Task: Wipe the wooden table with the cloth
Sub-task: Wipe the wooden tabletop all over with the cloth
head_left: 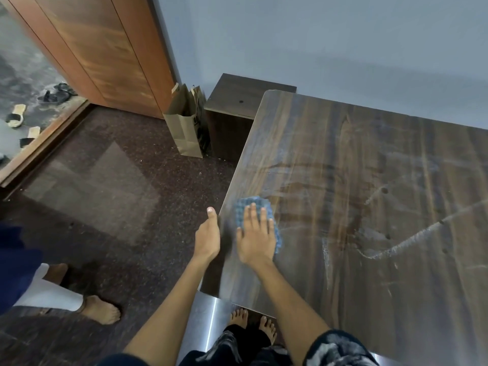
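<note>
The dark wooden table (pixel 369 180) fills the right half of the view, its top streaked with pale dust and wipe marks. A blue textured cloth (pixel 248 204) lies near the table's left edge. My right hand (pixel 254 239) presses flat on the cloth with fingers spread, covering most of it. My left hand (pixel 208 236) hangs just off the table's left edge, fingers loosely together, thumb up, holding nothing.
A brown paper bag (pixel 184 128) stands on the floor by a low dark cabinet (pixel 237 101). A wooden door (pixel 105 54) is at the upper left, sandals beyond it. Another person's feet (pixel 100 310) stand at the left. My bare feet (pixel 253 323) are below.
</note>
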A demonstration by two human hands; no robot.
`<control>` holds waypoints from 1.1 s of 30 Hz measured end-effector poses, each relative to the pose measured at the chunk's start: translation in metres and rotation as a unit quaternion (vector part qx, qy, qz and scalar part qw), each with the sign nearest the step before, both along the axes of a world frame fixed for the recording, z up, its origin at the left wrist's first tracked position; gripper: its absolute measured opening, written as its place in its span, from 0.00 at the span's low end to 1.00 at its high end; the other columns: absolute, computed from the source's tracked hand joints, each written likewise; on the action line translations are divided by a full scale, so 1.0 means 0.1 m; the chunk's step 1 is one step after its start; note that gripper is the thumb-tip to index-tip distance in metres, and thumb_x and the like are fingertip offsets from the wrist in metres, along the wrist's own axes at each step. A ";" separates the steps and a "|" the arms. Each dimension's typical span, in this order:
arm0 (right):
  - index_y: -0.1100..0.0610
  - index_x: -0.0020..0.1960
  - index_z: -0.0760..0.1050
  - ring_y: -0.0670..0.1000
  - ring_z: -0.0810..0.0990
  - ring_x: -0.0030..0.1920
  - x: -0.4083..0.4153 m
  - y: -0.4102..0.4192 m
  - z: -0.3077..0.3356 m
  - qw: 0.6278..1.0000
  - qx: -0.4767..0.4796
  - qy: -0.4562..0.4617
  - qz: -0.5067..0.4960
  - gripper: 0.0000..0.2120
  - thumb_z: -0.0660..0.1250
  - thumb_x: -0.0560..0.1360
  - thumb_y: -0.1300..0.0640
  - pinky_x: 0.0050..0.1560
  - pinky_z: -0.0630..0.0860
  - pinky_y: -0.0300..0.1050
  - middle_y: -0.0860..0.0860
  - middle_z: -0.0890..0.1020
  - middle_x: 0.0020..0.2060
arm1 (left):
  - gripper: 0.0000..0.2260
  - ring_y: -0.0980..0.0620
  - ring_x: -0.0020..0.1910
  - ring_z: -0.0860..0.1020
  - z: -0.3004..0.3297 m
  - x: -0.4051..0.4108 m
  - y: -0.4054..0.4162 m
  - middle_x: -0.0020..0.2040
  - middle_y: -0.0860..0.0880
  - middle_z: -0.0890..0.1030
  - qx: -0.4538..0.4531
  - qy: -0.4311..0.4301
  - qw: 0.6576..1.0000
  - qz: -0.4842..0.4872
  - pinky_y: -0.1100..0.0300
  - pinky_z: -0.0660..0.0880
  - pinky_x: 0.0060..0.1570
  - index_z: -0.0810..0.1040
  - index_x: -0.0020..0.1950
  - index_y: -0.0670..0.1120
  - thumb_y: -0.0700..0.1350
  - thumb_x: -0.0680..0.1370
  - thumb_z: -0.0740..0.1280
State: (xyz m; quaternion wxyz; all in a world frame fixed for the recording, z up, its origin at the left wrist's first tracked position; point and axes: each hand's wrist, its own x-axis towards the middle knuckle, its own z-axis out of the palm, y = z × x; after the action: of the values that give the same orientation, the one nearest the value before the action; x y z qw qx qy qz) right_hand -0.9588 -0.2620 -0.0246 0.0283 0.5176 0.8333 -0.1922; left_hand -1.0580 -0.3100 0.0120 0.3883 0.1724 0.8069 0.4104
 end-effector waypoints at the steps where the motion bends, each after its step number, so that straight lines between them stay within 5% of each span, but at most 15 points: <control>1: 0.55 0.78 0.41 0.52 0.41 0.77 0.12 0.11 -0.01 1.000 -0.003 -0.007 -0.028 0.29 0.41 0.80 0.47 0.74 0.37 0.50 0.50 0.44 0.77 | 0.31 0.44 0.68 0.69 0.01 0.00 -0.01 0.67 0.41 0.73 -0.006 0.008 1.000 -0.008 0.53 0.60 0.68 0.72 0.66 0.42 0.61 0.79 0.42; 7: 0.57 0.78 0.44 0.57 0.43 0.77 0.85 0.54 -0.04 0.986 0.029 -0.049 -0.159 0.29 0.48 0.82 0.48 0.75 0.45 0.55 0.54 0.47 0.77 | 0.29 0.44 0.66 0.69 0.04 -0.01 -0.04 0.65 0.42 0.74 -0.009 0.026 0.999 -0.029 0.53 0.62 0.65 0.74 0.63 0.41 0.58 0.80 0.44; 12: 0.60 0.77 0.40 0.59 0.40 0.76 0.63 0.41 0.04 0.973 -0.022 -0.024 -0.230 0.37 0.51 0.80 0.41 0.74 0.41 0.55 0.55 0.44 0.77 | 0.28 0.44 0.64 0.71 0.02 -0.02 -0.04 0.62 0.44 0.76 0.001 0.015 0.999 -0.034 0.52 0.61 0.67 0.76 0.61 0.43 0.59 0.80 0.44; 14: 0.60 0.77 0.38 0.59 0.39 0.76 0.41 0.23 0.06 0.979 -0.025 -0.017 -0.200 0.39 0.52 0.79 0.40 0.74 0.39 0.54 0.55 0.42 0.77 | 0.28 0.46 0.61 0.73 0.01 -0.04 -0.05 0.57 0.47 0.78 0.011 -0.003 0.999 -0.032 0.51 0.61 0.68 0.78 0.55 0.46 0.60 0.80 0.43; 18: 0.59 0.77 0.39 0.58 0.39 0.76 -0.02 -0.23 0.10 0.997 -0.020 0.004 -0.079 0.34 0.54 0.81 0.49 0.74 0.38 0.52 0.54 0.42 0.77 | 0.36 0.44 0.67 0.69 -0.02 -0.09 -0.02 0.66 0.42 0.73 0.036 -0.070 0.997 -0.001 0.47 0.60 0.70 0.74 0.63 0.42 0.67 0.75 0.44; 22: 0.59 0.77 0.49 0.53 0.42 0.77 -0.26 -0.49 0.12 0.989 -0.096 0.108 -0.021 0.27 0.53 0.81 0.60 0.76 0.41 0.49 0.53 0.49 0.77 | 0.40 0.46 0.67 0.70 0.00 -0.11 -0.04 0.67 0.44 0.73 0.029 -0.071 0.997 -0.006 0.49 0.61 0.70 0.72 0.66 0.43 0.70 0.73 0.42; 25: 0.59 0.73 0.60 0.53 0.50 0.76 -0.25 -0.53 0.07 0.982 -0.112 0.147 -0.030 0.27 0.63 0.77 0.55 0.75 0.54 0.50 0.53 0.55 0.75 | 0.34 0.47 0.66 0.70 0.02 -0.13 -0.07 0.66 0.45 0.73 0.026 -0.081 0.996 -0.008 0.50 0.62 0.69 0.70 0.68 0.45 0.66 0.77 0.41; 27: 0.57 0.74 0.57 0.53 0.46 0.77 -0.21 -0.58 0.04 0.989 -0.087 0.118 0.003 0.32 0.65 0.75 0.50 0.76 0.49 0.48 0.52 0.53 0.76 | 0.34 0.47 0.66 0.70 0.00 -0.13 -0.07 0.67 0.45 0.73 0.029 -0.083 0.996 -0.006 0.51 0.62 0.68 0.70 0.68 0.45 0.65 0.77 0.41; 29: 0.56 0.76 0.53 0.52 0.44 0.77 -0.16 -0.64 0.00 0.994 -0.046 0.094 0.033 0.32 0.60 0.78 0.48 0.76 0.43 0.47 0.52 0.52 0.77 | 0.33 0.47 0.67 0.69 0.00 -0.12 -0.07 0.67 0.46 0.73 0.027 -0.084 0.996 -0.004 0.50 0.61 0.69 0.70 0.68 0.46 0.65 0.77 0.41; 33: 0.55 0.76 0.59 0.54 0.56 0.76 0.18 -0.58 -0.09 0.997 0.046 0.060 0.000 0.30 0.48 0.76 0.45 0.75 0.52 0.51 0.51 0.59 0.75 | 0.35 0.48 0.69 0.66 -0.08 -0.08 -0.09 0.70 0.46 0.70 0.030 -0.077 0.996 -0.026 0.50 0.58 0.72 0.68 0.69 0.46 0.67 0.76 0.41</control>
State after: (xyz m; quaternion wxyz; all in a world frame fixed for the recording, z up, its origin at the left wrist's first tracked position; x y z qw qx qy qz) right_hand -0.9412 -0.3200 -0.0334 -0.0456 0.5056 0.8415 -0.1849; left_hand -1.0661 -0.3185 0.0039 0.4547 0.1724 0.7570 0.4364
